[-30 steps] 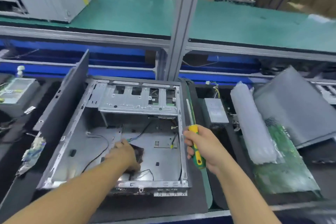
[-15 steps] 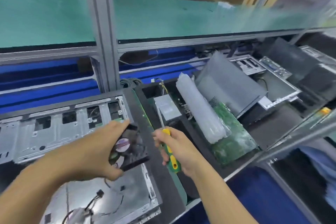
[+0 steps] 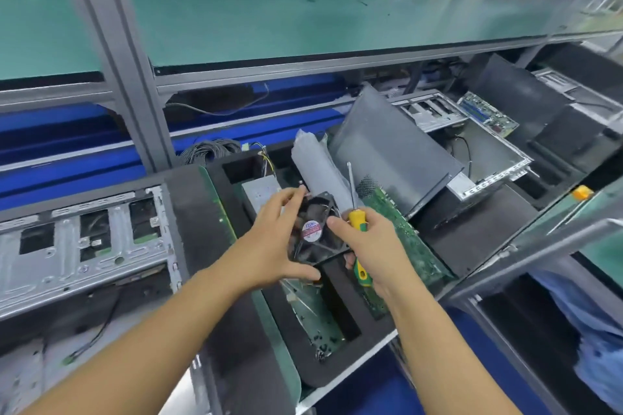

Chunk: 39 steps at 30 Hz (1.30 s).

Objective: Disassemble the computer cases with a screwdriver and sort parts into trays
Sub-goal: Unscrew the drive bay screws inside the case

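Both hands have swung right since the earlier frame, from above the open computer case (image 3: 84,246) to above the black tray (image 3: 340,293), and the right hand (image 3: 374,246) has closed in until its thumb touches the fan (image 3: 313,232). The left hand (image 3: 279,236) holds the fan by its left side, fingers spread over the far edge and thumb under the near corner. The right hand grips the yellow-and-green handle of the screwdriver (image 3: 355,219), whose shaft points up and away.

The fan hangs over the tray's middle, tilted. It has a square black frame, dark blades and a round red, white and blue sticker on its hub. The case lies at the left edge of the surface.

In the tray beyond the fan lie a green circuit board (image 3: 409,242), a grey power supply (image 3: 261,192) and a bubble-wrap roll (image 3: 313,162). A dark side panel (image 3: 387,152) leans behind them.
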### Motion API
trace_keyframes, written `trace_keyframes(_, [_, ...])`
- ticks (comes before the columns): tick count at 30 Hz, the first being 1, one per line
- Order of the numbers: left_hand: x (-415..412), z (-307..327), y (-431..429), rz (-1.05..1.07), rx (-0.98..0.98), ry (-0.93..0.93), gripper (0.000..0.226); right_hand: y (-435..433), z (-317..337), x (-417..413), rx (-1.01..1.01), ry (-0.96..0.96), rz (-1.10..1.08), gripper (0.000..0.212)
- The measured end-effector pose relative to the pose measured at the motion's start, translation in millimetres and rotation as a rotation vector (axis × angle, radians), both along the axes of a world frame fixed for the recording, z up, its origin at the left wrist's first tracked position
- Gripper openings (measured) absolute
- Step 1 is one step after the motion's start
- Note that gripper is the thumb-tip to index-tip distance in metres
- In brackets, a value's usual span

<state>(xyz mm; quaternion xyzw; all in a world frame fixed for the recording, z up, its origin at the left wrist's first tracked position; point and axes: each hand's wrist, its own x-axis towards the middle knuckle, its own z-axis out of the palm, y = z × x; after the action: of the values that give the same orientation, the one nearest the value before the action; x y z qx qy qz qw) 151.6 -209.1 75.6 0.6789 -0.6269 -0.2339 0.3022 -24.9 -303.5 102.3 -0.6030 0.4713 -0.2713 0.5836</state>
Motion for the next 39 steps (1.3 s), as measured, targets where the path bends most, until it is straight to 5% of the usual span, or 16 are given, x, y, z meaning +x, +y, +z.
trace_keyframes(3, [11, -15, -26, 0.223, 0.084, 0.119, 0.096, -41, -7, -14, -0.204, 0.135, 0.036, 0.029])
trace_keyframes(7, [24, -47, -37, 0.391, 0.466, -0.059, 0.047, -82, -31, -6, -0.39, 0.441, 0.298, 0.04])
trace_keyframes(11, [23, -75, -33, 0.481, 0.71, -0.056, 0.041, -93, -68, 30, -0.429, 0.639, 0.585, 0.053])
trace_keyframes(16, [18, -93, -31, 0.633, 0.789, 0.029, 0.027, -93, -110, 76, -0.534, 0.794, 0.905, 0.041])
trace_keyframes(21, [10, -104, -19, 0.723, 0.807, 0.096, 0.025, -94, -142, 97, -0.725, 0.907, 0.981, 0.032])
trace_keyframes(27, [4, -104, -8, 0.765, 0.782, 0.133, 0.02, -80, -175, 91, -0.866, 0.974, 0.925, 0.018])
trace_keyframes(32, [0, -80, -6, 0.718, 0.761, 0.124, 0.007, -73, -181, 89, -0.875, 0.95, 0.875, 0.028])
trace_keyframes(36, [-2, -54, 6, 0.727, 0.647, 0.158, 0.023, -70, -174, 80, -0.828, 0.794, 0.879, 0.025])
trace_keyframes(39, [-1, -34, 16, 0.754, 0.479, 0.21, 0.026, -56, -162, 72, -0.639, 0.49, 0.797, 0.015])
